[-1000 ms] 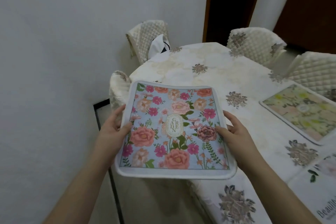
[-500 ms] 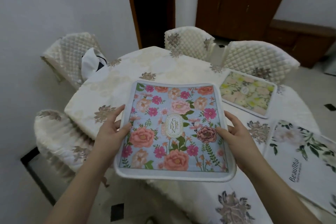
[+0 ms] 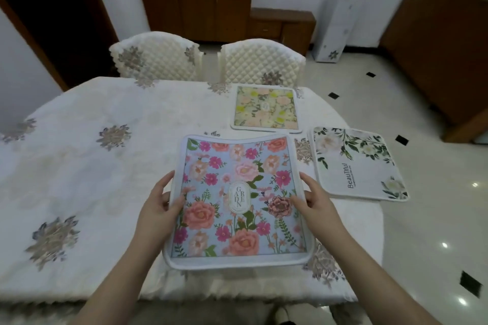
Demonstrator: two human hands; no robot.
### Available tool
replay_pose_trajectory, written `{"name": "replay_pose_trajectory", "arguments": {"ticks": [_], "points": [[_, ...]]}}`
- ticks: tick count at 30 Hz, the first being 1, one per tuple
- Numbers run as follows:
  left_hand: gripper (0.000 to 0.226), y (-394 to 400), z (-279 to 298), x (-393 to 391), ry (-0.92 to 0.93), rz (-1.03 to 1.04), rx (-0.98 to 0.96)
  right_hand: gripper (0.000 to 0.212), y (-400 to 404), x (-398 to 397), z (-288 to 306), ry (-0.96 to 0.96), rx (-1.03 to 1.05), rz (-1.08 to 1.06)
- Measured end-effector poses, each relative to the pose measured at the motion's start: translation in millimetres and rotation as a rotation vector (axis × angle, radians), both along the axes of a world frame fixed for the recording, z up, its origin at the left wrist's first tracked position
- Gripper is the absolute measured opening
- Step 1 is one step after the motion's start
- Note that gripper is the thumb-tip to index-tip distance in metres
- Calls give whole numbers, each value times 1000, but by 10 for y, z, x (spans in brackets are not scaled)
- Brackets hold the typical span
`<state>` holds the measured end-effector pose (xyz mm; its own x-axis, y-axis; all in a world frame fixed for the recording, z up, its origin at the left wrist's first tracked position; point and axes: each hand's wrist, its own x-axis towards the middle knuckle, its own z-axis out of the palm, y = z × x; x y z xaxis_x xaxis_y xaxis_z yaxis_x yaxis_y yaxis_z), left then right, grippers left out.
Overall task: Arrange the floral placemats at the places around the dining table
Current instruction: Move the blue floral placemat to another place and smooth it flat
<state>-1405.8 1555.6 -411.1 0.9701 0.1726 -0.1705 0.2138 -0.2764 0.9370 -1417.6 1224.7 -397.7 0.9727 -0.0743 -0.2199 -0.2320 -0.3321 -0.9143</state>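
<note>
The blue flowery cloth placemat looks light and floppy. The left hand and right hand pinch its two side edges over the desk, a good place to hold.

Blue placemat, pink, perhaps coral, blooms.
</note>
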Motion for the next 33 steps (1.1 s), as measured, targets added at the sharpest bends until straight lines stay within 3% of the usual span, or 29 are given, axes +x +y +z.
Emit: {"name": "replay_pose_trajectory", "arguments": {"ticks": [9,17,23,33], "points": [[52,-636,-606,94,156,-111,-81,46,-444,-222,-720,196,45,-258],[55,-1010,-1044,95,236,-100,-11,41,-817,-169,-1136,256,15,-312],[60,-1054,-1212,87,234,-134,283,37,-931,-138,-1326,256,-122,-220],[56,-1008,-1381,139,188,-182,550,20,-1075,-100,-1389,198,-493,9]]}}
